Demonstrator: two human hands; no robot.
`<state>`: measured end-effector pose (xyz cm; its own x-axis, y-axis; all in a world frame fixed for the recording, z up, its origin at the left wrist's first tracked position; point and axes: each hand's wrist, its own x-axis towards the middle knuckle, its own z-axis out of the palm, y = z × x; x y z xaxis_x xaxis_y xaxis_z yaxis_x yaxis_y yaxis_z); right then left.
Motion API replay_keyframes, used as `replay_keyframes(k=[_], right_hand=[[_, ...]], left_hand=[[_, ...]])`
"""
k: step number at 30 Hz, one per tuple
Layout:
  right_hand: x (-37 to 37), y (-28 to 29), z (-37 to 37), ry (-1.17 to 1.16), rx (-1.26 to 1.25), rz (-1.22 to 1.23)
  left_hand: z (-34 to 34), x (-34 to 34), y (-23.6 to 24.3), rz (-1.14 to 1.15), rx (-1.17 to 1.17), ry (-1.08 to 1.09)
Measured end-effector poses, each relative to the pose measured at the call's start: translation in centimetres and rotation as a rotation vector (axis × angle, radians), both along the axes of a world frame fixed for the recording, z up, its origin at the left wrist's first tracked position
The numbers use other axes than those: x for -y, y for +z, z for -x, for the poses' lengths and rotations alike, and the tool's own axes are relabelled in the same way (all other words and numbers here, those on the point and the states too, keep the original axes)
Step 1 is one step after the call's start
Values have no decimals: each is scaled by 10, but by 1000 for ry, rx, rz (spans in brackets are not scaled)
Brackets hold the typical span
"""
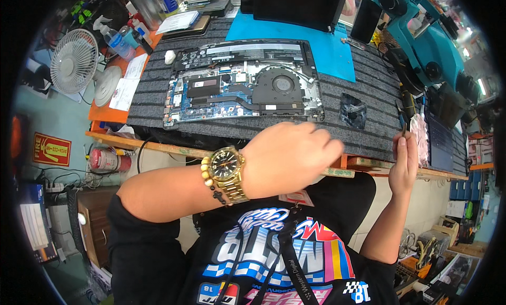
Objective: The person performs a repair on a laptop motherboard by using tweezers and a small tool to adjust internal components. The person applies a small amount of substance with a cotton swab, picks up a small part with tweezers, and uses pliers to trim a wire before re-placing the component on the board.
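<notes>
An opened laptop base (242,91) lies on the striped grey mat, its battery, blue circuit board and round fan (283,84) exposed. My left hand (292,157) is raised in front of its near edge, back of the hand up, with a gold watch on the wrist. Its fingers curl under, so whatever they hold is hidden. Off to the right, my right hand (405,160) pinches a thin, dark, slender tool (404,129) by the table's front edge. Between the laptop and that hand lies a small dark plastic bag (353,111).
A blue mat (337,57) with a dark screen (298,7) stands at the back. A teal microscope (427,36) rises at the right, above a dark keyboard (440,141). At left are a white fan (75,61), a spray bottle (117,41) and papers (129,83).
</notes>
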<state>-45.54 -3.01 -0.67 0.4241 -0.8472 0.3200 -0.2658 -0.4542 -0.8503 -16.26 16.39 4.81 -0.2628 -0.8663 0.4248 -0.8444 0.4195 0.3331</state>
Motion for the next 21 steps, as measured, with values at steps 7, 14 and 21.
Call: replay_keyframes(k=[7, 14, 21], right_hand=[[35, 4, -30, -1, -250, 448], [50, -26, -29, 11, -369, 661], [46, -30, -26, 3, -398, 578]], left_hand=[[-24, -3, -34, -83, 265, 201], [-17, 5, -58, 59, 265, 244], [-33, -3, -54, 48, 181, 235]])
